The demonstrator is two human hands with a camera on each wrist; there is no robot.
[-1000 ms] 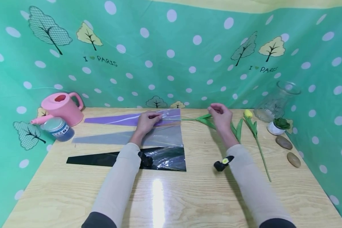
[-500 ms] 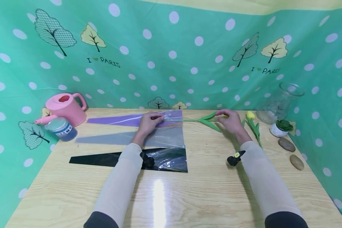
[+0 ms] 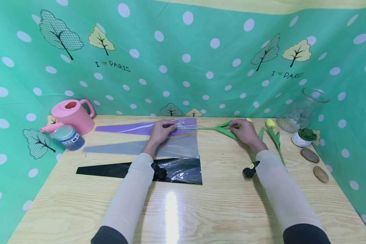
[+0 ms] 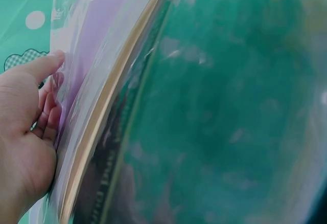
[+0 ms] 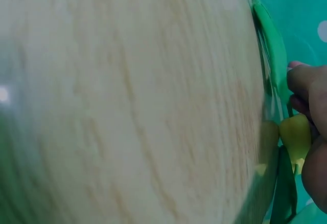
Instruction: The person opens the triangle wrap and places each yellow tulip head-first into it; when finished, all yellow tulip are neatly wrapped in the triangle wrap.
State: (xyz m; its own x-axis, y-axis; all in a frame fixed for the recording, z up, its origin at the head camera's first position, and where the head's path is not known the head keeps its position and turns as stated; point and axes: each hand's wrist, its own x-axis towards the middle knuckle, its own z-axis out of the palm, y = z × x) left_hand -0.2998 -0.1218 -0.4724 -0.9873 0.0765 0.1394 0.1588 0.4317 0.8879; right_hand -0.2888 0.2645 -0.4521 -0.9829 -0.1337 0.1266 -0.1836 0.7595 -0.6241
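While both hands (image 3: 160, 130) work, bare table (image 3: 219, 203) at near edge.

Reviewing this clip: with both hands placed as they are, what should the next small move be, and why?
Probably the right hand should slide the yellow artificial tulip a little further left into the purple-backed clear plastic sleeve. The left hand pinches the sleeve's wide mouth, and the green stem's tip is at that mouth, while the leaves and yellow bud lie outside on the wooden table.
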